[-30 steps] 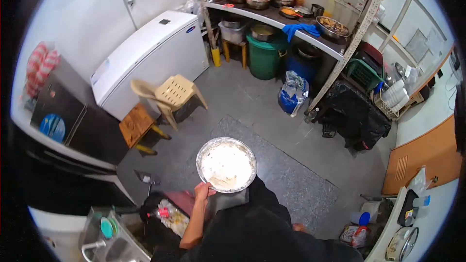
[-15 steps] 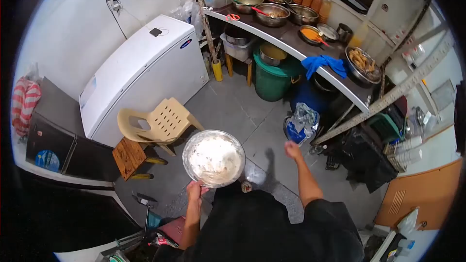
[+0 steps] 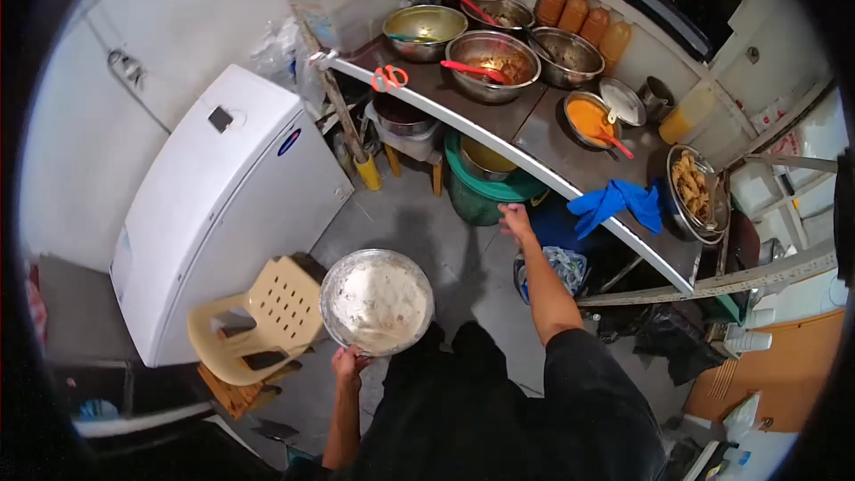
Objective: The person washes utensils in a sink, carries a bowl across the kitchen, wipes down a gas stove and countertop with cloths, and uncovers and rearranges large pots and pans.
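My left hand point(image 3: 350, 363) is closed on the near rim of a round metal bowl point(image 3: 426, 331). White, flour-like powder point(image 3: 378, 300) covers the inside of the bowl, with darker bits in it. Reaching forward, my right hand point(image 3: 514, 221) is open and empty, its fingers loosely bent. It appears in front of the green bin point(image 3: 472, 207), and I cannot tell whether it touches it. A metal pot point(image 3: 485, 163) with something yellowish inside rests at the bin's top. The blue cloth point(image 3: 614, 205) hangs over the counter edge to the right of that hand.
On the dark counter point(image 3: 499, 116) stand several metal bowls, orange-handled scissors point(image 3: 389, 78), a pan of orange sauce point(image 3: 588, 120) and a bowl of fried pieces point(image 3: 693, 185). A beige plastic chair point(image 3: 285, 298) and a white chest freezer point(image 3: 258, 187) are on the left. A plastic bag point(image 3: 563, 267) lies under the counter.
The view has moved closer to the counter. My right hand has gone forward, from near the plastic bag to the green bin, and its fingers have loosened. The left hand still holds the bowl.
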Demonstrator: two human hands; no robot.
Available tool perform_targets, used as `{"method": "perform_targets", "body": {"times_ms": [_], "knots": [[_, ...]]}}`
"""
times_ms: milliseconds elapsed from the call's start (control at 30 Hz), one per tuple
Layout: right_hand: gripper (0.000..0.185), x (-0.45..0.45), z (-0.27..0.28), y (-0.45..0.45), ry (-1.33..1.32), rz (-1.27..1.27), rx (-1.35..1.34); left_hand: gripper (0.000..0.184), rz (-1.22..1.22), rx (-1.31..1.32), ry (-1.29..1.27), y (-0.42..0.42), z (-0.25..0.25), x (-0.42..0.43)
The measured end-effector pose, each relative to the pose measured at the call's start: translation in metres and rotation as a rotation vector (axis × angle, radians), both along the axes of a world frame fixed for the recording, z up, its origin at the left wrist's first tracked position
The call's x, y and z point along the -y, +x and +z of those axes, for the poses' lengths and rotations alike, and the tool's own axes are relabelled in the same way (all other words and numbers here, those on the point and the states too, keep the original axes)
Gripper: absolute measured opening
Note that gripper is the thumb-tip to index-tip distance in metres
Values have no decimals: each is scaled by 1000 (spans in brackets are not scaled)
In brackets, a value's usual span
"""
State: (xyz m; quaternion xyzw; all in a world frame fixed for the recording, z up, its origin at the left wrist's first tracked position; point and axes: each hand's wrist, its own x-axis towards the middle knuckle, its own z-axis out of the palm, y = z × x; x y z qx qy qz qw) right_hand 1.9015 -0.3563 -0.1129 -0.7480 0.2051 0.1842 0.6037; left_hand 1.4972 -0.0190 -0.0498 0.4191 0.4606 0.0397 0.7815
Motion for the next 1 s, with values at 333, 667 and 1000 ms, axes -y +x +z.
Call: {"method": "perform_targets", "body": {"times_ms": [333,667,1000], "knots": [[50,-24,-85,134,567,-423,20,8,77,-186,111,83,24,-27],[34,-24,-134,96,627,-497,285,28,34,-223,143,107,21,-46],[34,25,124,-105,458,-431,-40,24,-64,-201,135,130,3,-61]]}}
